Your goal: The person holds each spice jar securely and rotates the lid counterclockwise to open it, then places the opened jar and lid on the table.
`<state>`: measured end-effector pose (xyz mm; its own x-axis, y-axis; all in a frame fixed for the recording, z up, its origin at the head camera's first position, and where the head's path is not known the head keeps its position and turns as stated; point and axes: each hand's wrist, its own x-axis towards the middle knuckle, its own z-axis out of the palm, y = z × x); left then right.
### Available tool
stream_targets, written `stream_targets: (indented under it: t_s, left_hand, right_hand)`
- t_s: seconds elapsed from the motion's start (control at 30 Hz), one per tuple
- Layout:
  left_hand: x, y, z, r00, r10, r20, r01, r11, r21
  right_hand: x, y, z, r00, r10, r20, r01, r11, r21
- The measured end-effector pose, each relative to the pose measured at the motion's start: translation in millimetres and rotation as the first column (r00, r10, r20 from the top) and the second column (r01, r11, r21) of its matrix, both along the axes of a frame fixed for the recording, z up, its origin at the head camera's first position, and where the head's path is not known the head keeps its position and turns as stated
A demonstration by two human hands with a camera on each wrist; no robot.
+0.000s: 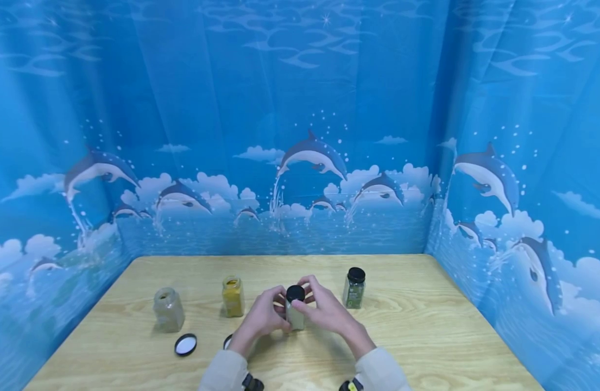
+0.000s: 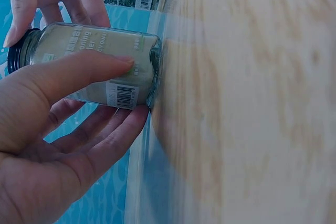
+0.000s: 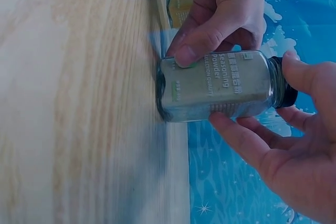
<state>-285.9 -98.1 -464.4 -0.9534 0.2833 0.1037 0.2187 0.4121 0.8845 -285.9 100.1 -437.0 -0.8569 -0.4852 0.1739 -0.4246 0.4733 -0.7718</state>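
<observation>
Sleeves (image 1: 223, 372) nearest cam, L hand (image 1: 263, 315) is curled round the jar (image 1: 296, 319) (upright on table (image 1: 427, 331), lid (image 1: 295, 293) on) w/ R hand (image 1: 326, 308) gripping its lid, so a loose L grip or sideways push could tip the jar or spin it w/ the lid.

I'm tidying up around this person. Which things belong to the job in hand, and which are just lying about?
Job in hand:
- seasoning jar, held
- black lid, on it

Apparently lying about, perhaps related:
- open pale jar
- open yellow jar
- capped green jar
- loose lid
- second lid, partly hidden
</observation>
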Motion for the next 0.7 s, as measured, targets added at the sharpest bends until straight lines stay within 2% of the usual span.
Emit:
stream_targets:
  t_s: [0.23,0.5,0.7]
  left_hand:
    - [-0.3,0.3,0.1,1.0,0.005,0.006,-0.005,1.0,-0.011]
    - [-0.6,0.3,-0.1,1.0,0.008,0.006,-0.008,0.999,-0.033]
    - [-1.0,0.5,1.1,1.0,0.013,0.005,-0.013,0.999,-0.032]
  right_hand:
    - [0.1,-0.2,-0.4,1.0,0.011,-0.019,-0.011,1.0,-0.002]
    - [-0.7,2.4,3.6,0.995,0.077,-0.063,-0.074,0.996,0.041]
    - [-0.4,3.2,5.8,0.994,0.079,-0.072,-0.075,0.995,0.061]
